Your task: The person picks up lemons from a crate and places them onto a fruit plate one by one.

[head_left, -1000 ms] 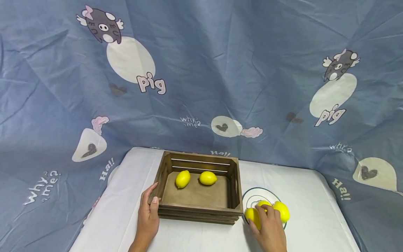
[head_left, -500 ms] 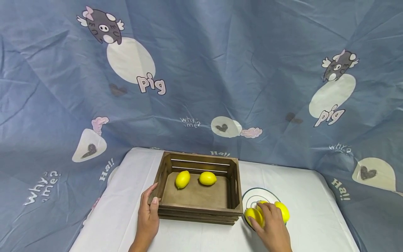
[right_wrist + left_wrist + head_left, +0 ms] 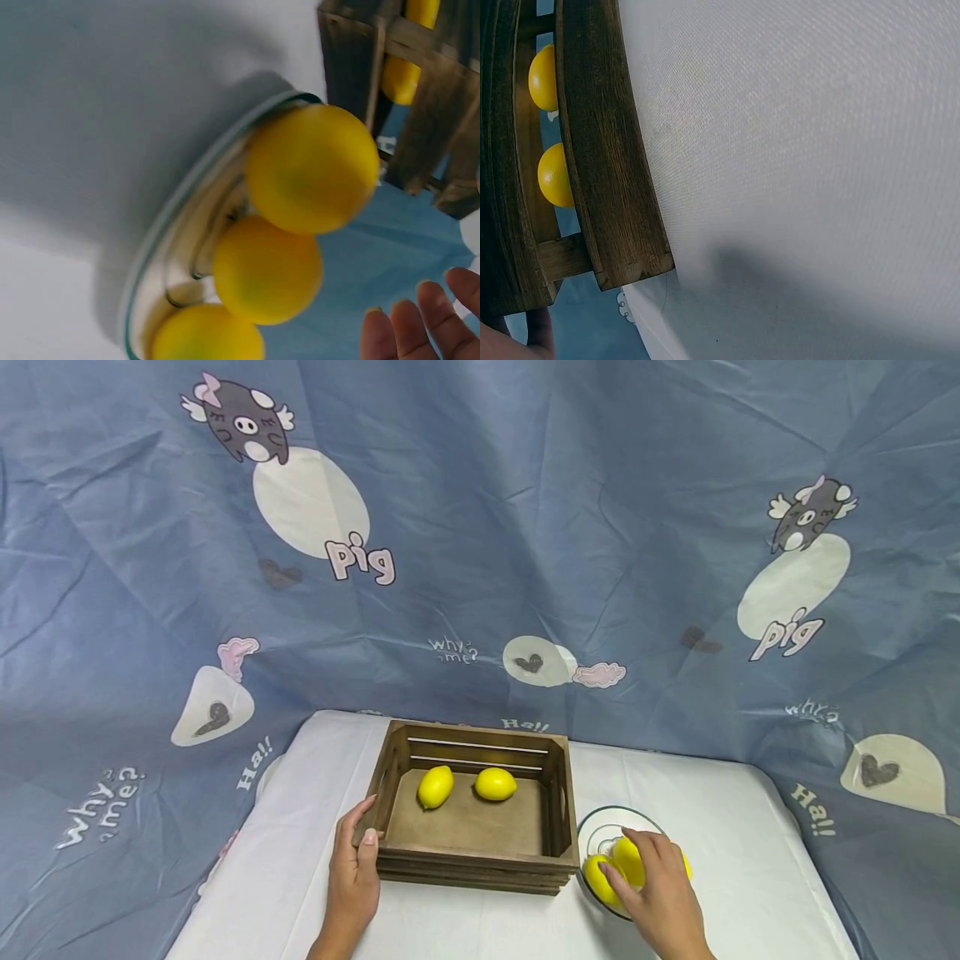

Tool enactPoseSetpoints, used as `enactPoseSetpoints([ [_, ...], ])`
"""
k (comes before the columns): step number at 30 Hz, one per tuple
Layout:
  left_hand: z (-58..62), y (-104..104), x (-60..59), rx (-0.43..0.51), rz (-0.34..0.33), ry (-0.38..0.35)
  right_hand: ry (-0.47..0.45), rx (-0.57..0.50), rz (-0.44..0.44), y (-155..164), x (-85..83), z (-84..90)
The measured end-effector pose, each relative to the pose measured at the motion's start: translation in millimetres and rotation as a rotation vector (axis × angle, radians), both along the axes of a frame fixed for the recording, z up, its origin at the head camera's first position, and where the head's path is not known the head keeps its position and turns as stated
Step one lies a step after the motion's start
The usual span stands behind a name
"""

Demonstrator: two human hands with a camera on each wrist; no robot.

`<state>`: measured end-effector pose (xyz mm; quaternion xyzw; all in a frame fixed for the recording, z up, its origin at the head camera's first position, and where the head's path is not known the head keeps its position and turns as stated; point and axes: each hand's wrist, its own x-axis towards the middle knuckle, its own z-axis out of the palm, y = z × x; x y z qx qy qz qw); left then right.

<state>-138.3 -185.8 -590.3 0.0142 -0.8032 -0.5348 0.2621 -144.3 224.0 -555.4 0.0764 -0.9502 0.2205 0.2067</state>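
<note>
The left hand point(image 3: 352, 877) points toward twelve o'clock, gripping the crate point(image 3: 472, 872) at its seven-to-eight o'clock corner, thumb against the near end and the other fingers along the outer left side. The right hand point(image 3: 663, 893) reaches toward eleven o'clock over the plate point(image 3: 621, 817), its thumb and index finger parted; it grasps nothing, and the right wrist view shows its fingers extended, clear of the fruit. The plate lies at four o'clock from the crate and bears three lemons: the left lemon point(image 3: 602, 887) at nine o'clock from the right hand, just by its thumb; the middle lemon point(image 3: 628, 860) at ten; and the right lemon point(image 3: 208, 336) at one, mostly hidden behind that hand in the head view. Two more lemons lie inside the crate, one point(image 3: 435, 787) at ten o'clock from its centre, the other point(image 3: 495, 784) at one, both up and to the right of the left hand.
</note>
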Motion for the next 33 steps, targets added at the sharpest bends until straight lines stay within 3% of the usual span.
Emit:
enactPoseSetpoints([
  [16,-1.7,-1,1.0,0.014,-0.01,0.015,0.066,-0.115,0.056,-2,-6.8,39.9],
  [26,-2.8,0,0.5,0.022,-0.022,0.014,0.058,-0.084,0.077,-6,-9.4,56.9],
  [33,-1.7,-1,-0.5,0.026,-0.022,0.024,0.085,-0.064,0.147,-13,-13.2,64.0],
])
